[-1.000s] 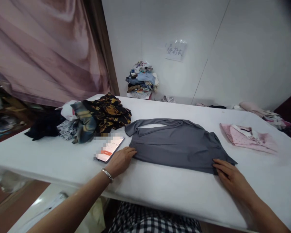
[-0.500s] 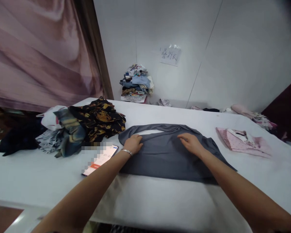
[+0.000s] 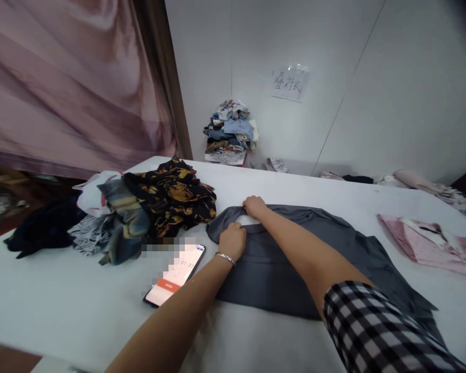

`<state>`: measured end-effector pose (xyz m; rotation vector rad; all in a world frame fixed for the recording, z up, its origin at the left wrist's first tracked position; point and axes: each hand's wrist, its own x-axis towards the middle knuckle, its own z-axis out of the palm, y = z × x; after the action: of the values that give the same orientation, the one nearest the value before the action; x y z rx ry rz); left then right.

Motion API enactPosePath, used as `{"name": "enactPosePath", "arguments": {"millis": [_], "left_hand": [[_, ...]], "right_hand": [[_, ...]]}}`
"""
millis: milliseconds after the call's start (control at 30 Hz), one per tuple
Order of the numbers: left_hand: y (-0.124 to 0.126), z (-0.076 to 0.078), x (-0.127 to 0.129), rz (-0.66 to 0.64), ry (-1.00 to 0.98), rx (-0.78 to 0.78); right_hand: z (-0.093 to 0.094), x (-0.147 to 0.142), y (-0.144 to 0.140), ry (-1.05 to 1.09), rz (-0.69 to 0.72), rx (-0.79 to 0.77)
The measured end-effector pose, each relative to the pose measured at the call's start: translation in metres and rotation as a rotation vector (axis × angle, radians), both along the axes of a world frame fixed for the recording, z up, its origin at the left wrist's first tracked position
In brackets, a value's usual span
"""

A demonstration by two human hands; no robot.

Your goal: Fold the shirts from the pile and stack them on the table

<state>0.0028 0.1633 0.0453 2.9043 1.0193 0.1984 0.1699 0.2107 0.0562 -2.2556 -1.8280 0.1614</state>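
Note:
A dark grey shirt lies spread on the white table in front of me, with a gap in its left part where white shows through. My left hand, wearing a silver bracelet, has its fingers curled on the cloth edge at the near side of this gap. Just beyond it, my right hand reaches across the shirt and pinches the far edge. Both hands are closed, and the fingertips are partly hidden. A lit phone lies left of the shirt, close to my left forearm.
Crumpled clothes, among them a black-and-gold patterned garment, lie on the table at left. A folded pink shirt lies at right. Behind the table stands a tall clothes pile. A handwritten sign hangs on the wall.
My right hand has moved left across the shirt and taken its far edge beside the gap. My left hand has closed on the near edge. The view has shifted left.

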Motion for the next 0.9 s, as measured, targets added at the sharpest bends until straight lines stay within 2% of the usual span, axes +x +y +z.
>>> {"name": "enactPosePath", "arguments": {"millis": [67,133,233,300,367,400,467,600,700,800,900], "left_hand": [[0.003,0.002,0.001,-0.009,0.012,-0.017],[0.009,0.005,0.003,-0.014,0.025,-0.041],[0.024,0.012,0.008,-0.007,0.048,-0.079],[0.037,0.018,0.012,0.012,0.053,-0.097],[0.05,0.024,0.017,0.041,0.048,-0.109],[0.056,0.026,0.02,0.058,0.043,-0.113],[0.064,0.03,0.027,0.083,0.031,-0.121],[0.07,0.029,0.034,0.085,0.006,-0.125],[0.067,0.025,0.032,0.083,0.009,-0.128],[0.063,0.023,0.025,0.092,0.003,-0.116],[0.055,0.026,0.015,0.085,-0.024,-0.081]], "right_hand": [[0.011,0.012,0.008,0.03,-0.071,0.057],[0.032,0.036,0.011,0.064,-0.163,0.154],[0.073,0.091,0.002,0.092,-0.336,0.328],[0.102,0.132,-0.015,0.152,-0.47,0.469],[0.128,0.168,-0.041,0.506,-0.624,0.799],[0.14,0.183,-0.056,0.68,-0.644,0.947],[0.16,0.203,-0.091,0.955,-0.597,1.18],[0.19,0.213,-0.167,1.163,-0.438,1.414],[0.199,0.206,-0.222,1.206,-0.389,1.51],[0.195,0.192,-0.271,1.25,-0.402,1.566],[0.18,0.172,-0.311,1.303,-0.431,1.587]]}}
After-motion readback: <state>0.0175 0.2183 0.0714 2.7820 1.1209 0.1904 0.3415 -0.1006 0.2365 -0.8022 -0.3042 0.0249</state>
